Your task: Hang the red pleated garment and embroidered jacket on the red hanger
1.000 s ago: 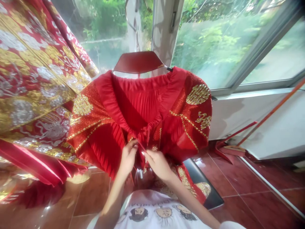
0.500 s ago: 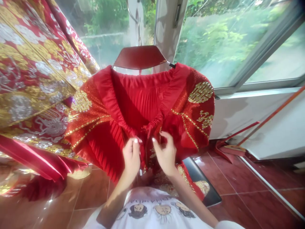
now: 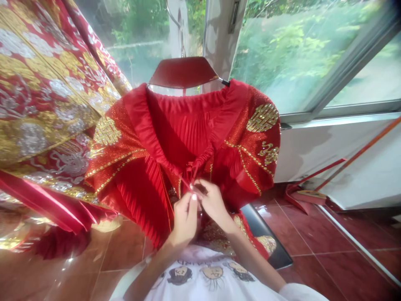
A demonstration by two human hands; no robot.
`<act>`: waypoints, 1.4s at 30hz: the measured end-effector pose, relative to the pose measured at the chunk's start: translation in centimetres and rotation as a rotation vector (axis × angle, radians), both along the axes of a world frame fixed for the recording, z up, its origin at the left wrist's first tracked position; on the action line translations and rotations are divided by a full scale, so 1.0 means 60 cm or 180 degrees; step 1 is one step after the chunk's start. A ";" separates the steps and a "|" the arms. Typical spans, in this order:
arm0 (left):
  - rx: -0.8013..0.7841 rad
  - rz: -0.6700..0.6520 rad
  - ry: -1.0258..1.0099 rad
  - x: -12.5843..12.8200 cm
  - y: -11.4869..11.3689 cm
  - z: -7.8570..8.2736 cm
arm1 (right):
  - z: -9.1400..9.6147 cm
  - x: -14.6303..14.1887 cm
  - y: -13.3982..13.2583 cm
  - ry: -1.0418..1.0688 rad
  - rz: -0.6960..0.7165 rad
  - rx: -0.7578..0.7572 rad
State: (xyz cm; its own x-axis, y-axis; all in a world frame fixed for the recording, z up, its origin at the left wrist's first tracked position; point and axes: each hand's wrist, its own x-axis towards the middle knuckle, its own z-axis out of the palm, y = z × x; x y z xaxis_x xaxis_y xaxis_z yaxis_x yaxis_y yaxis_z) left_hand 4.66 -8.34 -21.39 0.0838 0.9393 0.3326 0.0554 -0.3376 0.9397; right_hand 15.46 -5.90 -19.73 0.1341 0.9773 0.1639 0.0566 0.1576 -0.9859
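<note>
Two hands at one fastening: left hand (image 3: 185,218) and right hand (image 3: 213,204) each pinch the thin red tie (image 3: 187,184) at the gathered front of the red garment (image 3: 184,129), which hangs from a wooden hanger (image 3: 183,73), front toward the person, so neither hand need support it

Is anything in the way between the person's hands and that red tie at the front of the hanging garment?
Nothing visible. The left hand and right hand both pinch the red tie directly, at the gathered front of the red garment on its hanger.
</note>
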 end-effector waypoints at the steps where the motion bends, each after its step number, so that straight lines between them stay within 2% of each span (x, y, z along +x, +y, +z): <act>1: -0.0065 -0.0063 -0.0065 0.002 -0.004 -0.002 | 0.007 0.000 -0.003 0.0161 0.0127 -0.0130; 6: -0.0446 -0.0093 -0.0495 0.006 -0.011 -0.016 | 0.042 0.005 -0.016 0.0900 0.0484 -0.0457; 9: -0.0571 -0.0156 -0.0599 0.003 -0.009 -0.024 | 0.053 0.004 -0.023 0.0942 0.0849 -0.0623; 11: -0.0600 -0.0105 -0.0530 -0.002 -0.007 -0.025 | 0.056 -0.001 -0.027 0.0970 0.0873 -0.0645; 14: -0.0642 -0.0034 -0.0163 -0.015 -0.002 -0.013 | 0.060 -0.009 -0.030 0.1159 0.0699 -0.0634; 19: -0.0697 -0.0323 0.0285 -0.041 0.015 0.016 | 0.053 -0.008 -0.030 0.1198 0.0571 -0.0498; 23: -0.0159 -0.0386 0.0314 -0.054 0.022 0.028 | 0.042 -0.001 -0.028 0.1118 0.0577 -0.0523; 27: 0.0764 0.0001 0.0416 -0.056 0.022 0.045 | 0.036 0.005 -0.024 0.1030 0.0381 -0.0537; 32: 0.1886 0.0444 0.1015 -0.046 0.034 0.063 | 0.034 -0.007 -0.026 0.0589 0.0546 -0.0234; 36: 0.1856 0.0823 0.1156 -0.034 0.046 0.063 | 0.033 -0.018 -0.034 0.0343 0.0790 0.0175; 42: 0.1636 0.1759 0.0929 -0.021 0.051 0.047 | 0.029 -0.015 -0.041 0.0001 0.0989 0.0304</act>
